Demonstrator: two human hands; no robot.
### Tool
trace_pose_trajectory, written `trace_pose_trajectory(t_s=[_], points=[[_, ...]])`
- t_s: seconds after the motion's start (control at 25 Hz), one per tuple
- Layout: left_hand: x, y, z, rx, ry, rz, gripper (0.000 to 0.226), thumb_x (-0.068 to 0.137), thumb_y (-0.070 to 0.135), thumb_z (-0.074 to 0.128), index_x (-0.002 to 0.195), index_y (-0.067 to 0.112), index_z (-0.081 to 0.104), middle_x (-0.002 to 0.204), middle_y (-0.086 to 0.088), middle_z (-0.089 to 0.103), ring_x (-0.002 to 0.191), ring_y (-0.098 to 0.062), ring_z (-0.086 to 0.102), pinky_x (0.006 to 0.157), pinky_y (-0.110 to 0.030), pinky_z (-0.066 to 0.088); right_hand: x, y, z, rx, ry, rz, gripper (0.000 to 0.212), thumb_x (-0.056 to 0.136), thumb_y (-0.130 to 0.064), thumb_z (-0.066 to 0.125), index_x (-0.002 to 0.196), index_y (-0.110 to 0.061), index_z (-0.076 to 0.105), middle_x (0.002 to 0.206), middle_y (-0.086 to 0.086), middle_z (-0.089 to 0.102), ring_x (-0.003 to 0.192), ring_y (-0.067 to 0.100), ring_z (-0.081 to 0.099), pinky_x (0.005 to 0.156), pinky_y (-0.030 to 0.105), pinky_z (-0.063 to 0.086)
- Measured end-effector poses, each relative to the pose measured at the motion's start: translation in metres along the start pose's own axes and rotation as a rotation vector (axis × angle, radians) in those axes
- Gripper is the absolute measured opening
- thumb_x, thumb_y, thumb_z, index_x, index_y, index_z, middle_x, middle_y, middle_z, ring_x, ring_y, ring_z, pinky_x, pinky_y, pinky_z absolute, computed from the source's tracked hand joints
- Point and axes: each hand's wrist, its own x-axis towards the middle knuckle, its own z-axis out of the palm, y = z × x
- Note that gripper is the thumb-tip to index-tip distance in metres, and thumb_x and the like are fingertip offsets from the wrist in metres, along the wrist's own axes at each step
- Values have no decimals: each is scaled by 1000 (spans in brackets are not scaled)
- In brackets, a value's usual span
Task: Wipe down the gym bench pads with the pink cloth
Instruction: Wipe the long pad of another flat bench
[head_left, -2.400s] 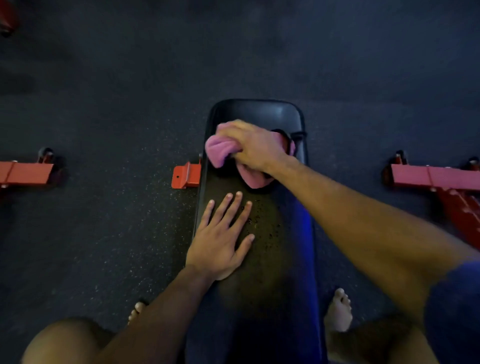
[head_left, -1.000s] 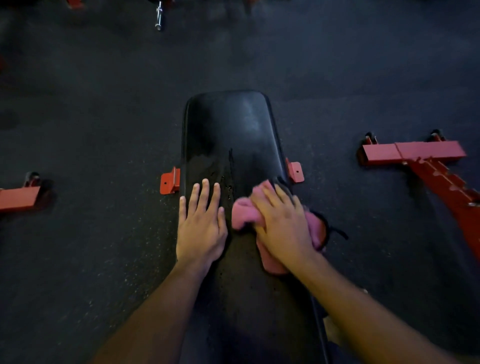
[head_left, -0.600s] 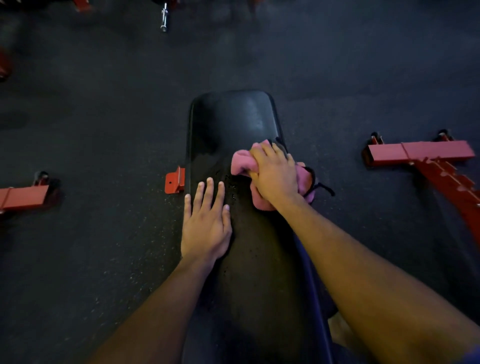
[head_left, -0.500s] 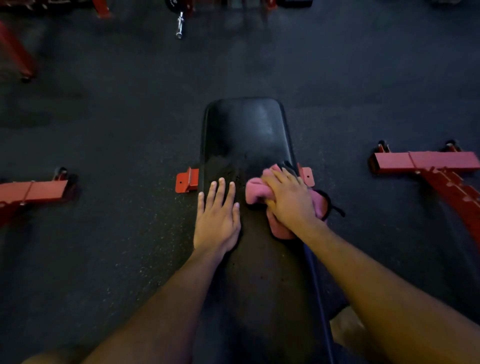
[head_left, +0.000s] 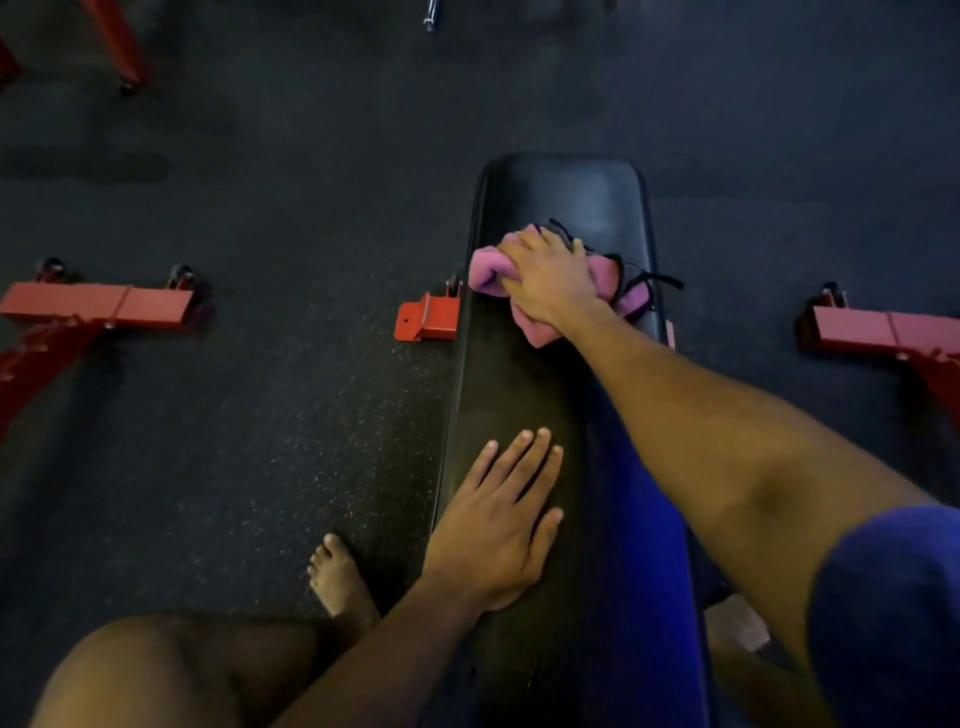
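Observation:
A long black bench pad (head_left: 563, 197) runs away from me down the middle of the view. My right hand (head_left: 553, 278) is stretched out toward its far end and presses a bunched pink cloth (head_left: 485, 270) onto the pad, fingers curled over it; a dark strap trails from the cloth's right side. My left hand (head_left: 498, 525) lies flat on the near half of the pad, fingers spread, holding nothing. The pad under my right arm is hidden.
Red bench foot bracket (head_left: 426, 317) sticks out left of the pad. Red machine frames stand on the dark rubber floor at left (head_left: 98, 306) and right (head_left: 883, 332). My bare foot (head_left: 337, 577) rests beside the bench; a barbell end (head_left: 430, 13) shows at the top.
My right hand has pushed the pink cloth farther along the pad toward its far end. My left hand now rests nearer to me on the pad. The view has tilted down.

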Motion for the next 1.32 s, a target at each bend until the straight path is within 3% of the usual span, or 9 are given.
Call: trace_pose_trajectory(t_s=[0.16, 0.32, 0.44, 0.6, 0.8, 0.92, 1.04, 1.2, 1.32], points=[[-7, 2, 5, 14, 16, 48, 61, 110, 46, 26, 165, 20, 25, 173, -3, 18, 162, -18, 7, 131, -46, 9, -23, -56, 9, -47, -68, -299, 53, 94, -42, 55, 144, -28, 46, 153, 5, 44, 145, 27, 37, 115, 60, 29], [-5, -2, 9, 16, 45, 89, 61, 109, 45, 32, 163, 19, 32, 172, -5, 25, 161, -18, 13, 130, -47, 17, -89, -2, 8, 89, -135, -677, 63, 90, -37, 67, 149, -30, 47, 159, 0, 42, 150, 25, 31, 122, 52, 18], [-6, 0, 10, 18, 62, 75, 62, 108, 46, 32, 164, 19, 29, 173, -3, 22, 161, -17, 11, 131, -45, 14, -41, 27, 1, 17, -106, -498, 62, 91, -36, 66, 149, -32, 46, 159, -2, 42, 149, 22, 32, 121, 49, 21], [-5, -1, 9, 13, 51, 71, 61, 109, 45, 30, 164, 20, 28, 173, -3, 21, 161, -18, 11, 131, -45, 12, 8, -31, 2, -21, -6, -258, 51, 91, -50, 54, 138, -31, 52, 145, -1, 53, 138, 25, 45, 111, 53, 37], [-6, -1, 10, 1, 92, 93, 61, 107, 44, 34, 162, 17, 35, 168, -6, 34, 158, -20, 24, 130, -44, 14, -93, -49, 17, 139, -114, -617, 58, 86, -40, 69, 142, -34, 54, 151, -6, 52, 144, 17, 40, 120, 47, 22], [-3, -2, 9, -3, 111, 89, 61, 107, 44, 34, 163, 17, 34, 171, -4, 28, 160, -17, 18, 130, -43, 12, -62, 8, 7, 98, -93, -448, 64, 85, -31, 73, 145, -32, 52, 155, -3, 47, 146, 19, 37, 120, 49, 25], [-6, 0, 11, -12, 87, 78, 61, 109, 44, 31, 164, 20, 29, 173, -2, 21, 161, -16, 13, 131, -43, 8, -18, -11, 1, 41, 30, -248, 47, 87, -39, 60, 133, -29, 60, 139, 0, 59, 131, 24, 52, 107, 48, 41], [-4, -2, 8, -10, 91, 62, 60, 107, 44, 35, 162, 19, 36, 171, -2, 28, 158, -17, 22, 129, -43, 13, -37, -76, -10, 167, -78, -398, 38, 83, -34, 63, 121, -27, 65, 123, -2, 65, 116, 21, 60, 98, 45, 45], [-5, 7, -1, 27, 32, 41, 60, 108, 48, 33, 161, 21, 36, 168, -3, 33, 156, -20, 28, 128, -44, 15, -92, -47, -36, 389, -21, -293, 43, 90, -16, 63, 132, -19, 63, 137, 5, 59, 123, 20, 56, 102, 33, 44]])
